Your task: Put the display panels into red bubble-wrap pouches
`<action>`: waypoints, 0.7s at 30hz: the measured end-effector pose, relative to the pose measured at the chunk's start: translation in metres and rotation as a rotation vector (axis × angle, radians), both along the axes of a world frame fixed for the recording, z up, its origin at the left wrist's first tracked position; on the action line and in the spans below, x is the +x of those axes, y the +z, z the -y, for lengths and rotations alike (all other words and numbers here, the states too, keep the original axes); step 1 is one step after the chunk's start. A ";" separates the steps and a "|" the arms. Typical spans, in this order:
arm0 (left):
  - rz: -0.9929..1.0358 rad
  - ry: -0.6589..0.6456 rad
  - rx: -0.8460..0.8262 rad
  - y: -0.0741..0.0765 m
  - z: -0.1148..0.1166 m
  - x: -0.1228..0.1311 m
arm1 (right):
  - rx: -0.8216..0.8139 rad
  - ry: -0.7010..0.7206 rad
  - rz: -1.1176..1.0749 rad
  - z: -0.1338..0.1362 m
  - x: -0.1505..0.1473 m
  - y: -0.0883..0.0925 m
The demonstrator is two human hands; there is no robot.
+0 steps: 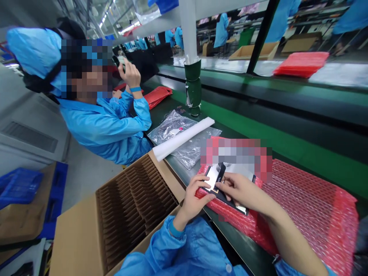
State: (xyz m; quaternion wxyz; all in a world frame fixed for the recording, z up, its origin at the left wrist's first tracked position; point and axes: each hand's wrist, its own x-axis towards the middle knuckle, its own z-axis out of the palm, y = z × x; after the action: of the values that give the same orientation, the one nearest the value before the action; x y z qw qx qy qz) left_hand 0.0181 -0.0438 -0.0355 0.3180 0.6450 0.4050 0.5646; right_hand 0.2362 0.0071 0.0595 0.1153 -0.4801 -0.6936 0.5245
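Observation:
A flat glossy panel with a black border (pixel 212 178) lies on red bubble-wrap bags (pixel 304 195) at the bench edge; its far part is blurred out. My left hand (pixel 194 197) rests at the panel's left end, fingertips on its surface and thumb stretched along the near edge. Over the panel, my right hand (pixel 243 191) has thumb and fingers closed on a thin black strip (pixel 220 173) that stands up from the surface. What lies beneath the right palm is hidden.
Left of my lap stands an open carton (pixel 77 230) with cardboard dividers (pixel 138 199). A white foam strip (pixel 184 138) lies across clear plastic bags (pixel 188 155). A co-worker in blue (pixel 106 126) sits at left. A wrapped post (pixel 193 86) rises behind the bench.

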 end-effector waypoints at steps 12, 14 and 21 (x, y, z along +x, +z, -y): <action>-0.083 0.034 -0.013 -0.010 0.004 -0.003 | 0.029 -0.044 -0.037 0.007 -0.006 0.003; -0.089 0.033 -0.013 -0.012 0.004 -0.004 | 0.045 -0.038 -0.051 0.008 -0.006 0.004; -0.113 0.045 0.013 -0.012 0.003 -0.004 | 0.104 -0.044 -0.037 0.008 -0.007 0.002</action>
State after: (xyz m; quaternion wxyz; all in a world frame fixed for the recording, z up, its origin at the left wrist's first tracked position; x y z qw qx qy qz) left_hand 0.0142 -0.0467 -0.0477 0.2776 0.6685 0.4331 0.5371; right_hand 0.2293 -0.0013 0.0619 0.1643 -0.4790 -0.7068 0.4940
